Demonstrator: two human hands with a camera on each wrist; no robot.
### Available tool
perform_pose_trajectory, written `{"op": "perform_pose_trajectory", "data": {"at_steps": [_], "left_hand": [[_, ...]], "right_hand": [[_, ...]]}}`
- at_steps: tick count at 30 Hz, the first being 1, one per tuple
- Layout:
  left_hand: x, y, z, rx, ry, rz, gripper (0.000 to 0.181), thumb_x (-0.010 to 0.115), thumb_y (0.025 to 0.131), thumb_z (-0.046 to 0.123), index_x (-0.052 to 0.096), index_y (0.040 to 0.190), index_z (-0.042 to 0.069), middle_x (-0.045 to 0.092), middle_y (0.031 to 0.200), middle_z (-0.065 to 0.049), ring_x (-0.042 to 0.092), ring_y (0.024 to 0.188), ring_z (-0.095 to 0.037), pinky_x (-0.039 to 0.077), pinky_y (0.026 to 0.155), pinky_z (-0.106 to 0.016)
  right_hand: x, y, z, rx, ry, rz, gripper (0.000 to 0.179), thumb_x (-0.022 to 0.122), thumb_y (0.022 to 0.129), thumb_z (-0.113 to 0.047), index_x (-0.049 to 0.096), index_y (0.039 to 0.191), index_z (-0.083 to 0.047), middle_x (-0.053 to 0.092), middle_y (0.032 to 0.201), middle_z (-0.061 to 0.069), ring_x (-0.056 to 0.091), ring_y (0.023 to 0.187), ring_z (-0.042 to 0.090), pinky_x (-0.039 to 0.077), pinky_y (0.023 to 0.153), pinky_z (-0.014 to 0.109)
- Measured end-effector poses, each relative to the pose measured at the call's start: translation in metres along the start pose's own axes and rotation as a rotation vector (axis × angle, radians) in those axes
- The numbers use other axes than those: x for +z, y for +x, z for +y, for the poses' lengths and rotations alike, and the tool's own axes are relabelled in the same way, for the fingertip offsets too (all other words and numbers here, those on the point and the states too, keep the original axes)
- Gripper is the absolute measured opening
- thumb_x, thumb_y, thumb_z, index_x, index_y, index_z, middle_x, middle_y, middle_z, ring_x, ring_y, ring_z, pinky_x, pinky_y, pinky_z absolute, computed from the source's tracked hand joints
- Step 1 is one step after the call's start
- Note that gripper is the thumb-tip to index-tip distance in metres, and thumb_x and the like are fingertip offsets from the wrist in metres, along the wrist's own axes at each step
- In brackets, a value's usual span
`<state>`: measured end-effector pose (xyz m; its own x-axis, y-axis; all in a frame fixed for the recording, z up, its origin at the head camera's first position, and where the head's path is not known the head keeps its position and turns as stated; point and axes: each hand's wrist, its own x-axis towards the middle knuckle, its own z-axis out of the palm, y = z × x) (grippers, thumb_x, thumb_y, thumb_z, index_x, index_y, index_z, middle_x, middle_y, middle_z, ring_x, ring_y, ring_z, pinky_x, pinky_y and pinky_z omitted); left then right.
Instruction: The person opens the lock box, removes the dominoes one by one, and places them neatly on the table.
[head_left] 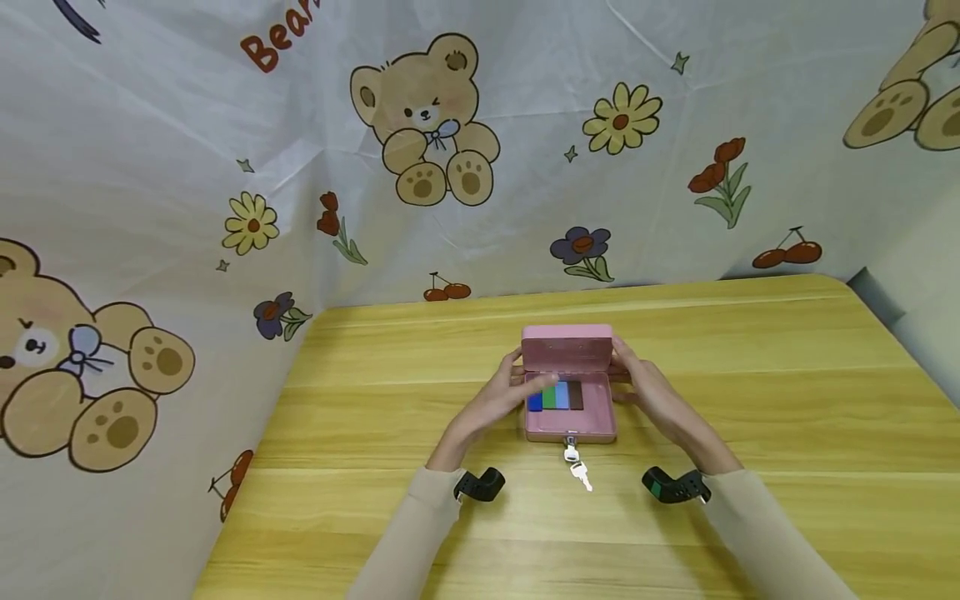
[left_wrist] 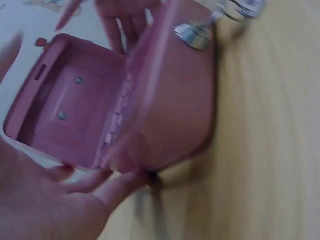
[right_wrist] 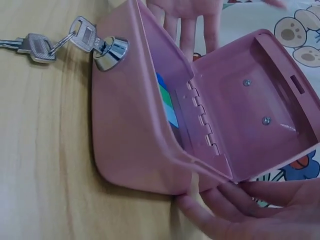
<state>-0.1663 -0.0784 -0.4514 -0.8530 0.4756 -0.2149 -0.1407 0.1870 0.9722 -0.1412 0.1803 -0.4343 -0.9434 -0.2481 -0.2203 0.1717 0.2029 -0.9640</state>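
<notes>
A pink metal lockbox (head_left: 592, 422) stands on the table with its hinged lid (head_left: 567, 332) raised. Inside it, several coloured pieces, blue, green, light blue (head_left: 562, 395) and dark brown, lie side by side against the left and back. Two keys (head_left: 579, 473) on a ring hang at the front lock, one of them in the lock (right_wrist: 111, 54). My left hand (head_left: 497, 402) touches the left side near the hinge, its thumb reaching over the box. At the right rear corner, my right hand (head_left: 651, 393) touches the side with extended fingers (right_wrist: 220, 205).
The wood-grain table (head_left: 375, 467) extends around the box on all sides. Behind and to the left hangs a white cloth (head_left: 525, 175) printed with bears and flowers. Each wrist wears a black strap camera, such as the right one (head_left: 675, 486).
</notes>
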Motion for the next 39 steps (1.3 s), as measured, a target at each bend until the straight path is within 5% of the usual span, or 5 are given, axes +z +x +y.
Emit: {"op": "perform_pose_trajectory", "data": {"at_steps": [4, 9, 17, 26, 39], "left_hand": [[0.001, -0.004, -0.011, 0.08, 0.088, -0.072, 0.137, 0.092, 0.077, 0.006, -0.009, 0.168, 0.019, 0.029, 0.165, -0.019, 0.033, 0.151, -0.033, 0.033, 0.126, -0.045], [-0.001, -0.009, -0.021, 0.146, 0.109, -0.08, 0.153, 0.09, 0.062, -0.02, -0.014, 0.167, 0.021, 0.025, 0.164, -0.021, 0.028, 0.153, -0.039, 0.031, 0.126, -0.045], [-0.003, -0.011, -0.024, 0.126, 0.09, -0.062, 0.149, 0.082, 0.059, -0.028, -0.007, 0.168, 0.021, 0.029, 0.162, -0.02, 0.031, 0.152, -0.037, 0.031, 0.125, -0.043], [0.001, -0.008, -0.022, 0.113, 0.124, -0.041, 0.148, 0.081, 0.061, -0.028, -0.006, 0.169, 0.023, 0.033, 0.162, -0.017, 0.034, 0.152, -0.032, 0.034, 0.124, -0.04], [0.001, -0.007, -0.019, 0.084, 0.125, -0.02, 0.146, 0.081, 0.061, -0.029, -0.003, 0.169, 0.021, 0.033, 0.162, -0.019, 0.032, 0.153, -0.033, 0.034, 0.123, -0.038]], "right_hand": [[-0.004, -0.013, -0.001, -0.039, 0.03, 0.09, 0.082, 0.022, 0.112, -0.056, 0.027, 0.159, 0.012, 0.035, 0.158, 0.036, 0.039, 0.144, 0.049, 0.047, 0.115, 0.051], [-0.001, -0.035, -0.012, -0.153, 0.025, 0.222, 0.064, 0.034, 0.115, -0.041, 0.041, 0.151, 0.011, 0.046, 0.15, 0.031, 0.057, 0.129, 0.029, 0.058, 0.099, 0.025], [0.036, -0.027, -0.026, -0.025, -0.145, -0.017, 0.052, 0.044, 0.113, -0.03, 0.048, 0.145, 0.012, 0.056, 0.138, 0.032, 0.059, 0.124, 0.043, 0.058, 0.101, 0.053], [0.055, 0.004, -0.028, 0.037, -0.471, 0.05, 0.037, 0.046, 0.105, -0.008, 0.057, 0.132, 0.015, 0.064, 0.105, 0.025, 0.057, 0.073, 0.024, 0.047, 0.056, 0.03], [0.066, 0.008, -0.015, 0.002, -0.483, 0.239, 0.035, 0.054, 0.093, 0.007, 0.064, 0.125, 0.015, 0.069, 0.111, 0.028, 0.064, 0.1, 0.037, 0.058, 0.092, 0.054]]}}
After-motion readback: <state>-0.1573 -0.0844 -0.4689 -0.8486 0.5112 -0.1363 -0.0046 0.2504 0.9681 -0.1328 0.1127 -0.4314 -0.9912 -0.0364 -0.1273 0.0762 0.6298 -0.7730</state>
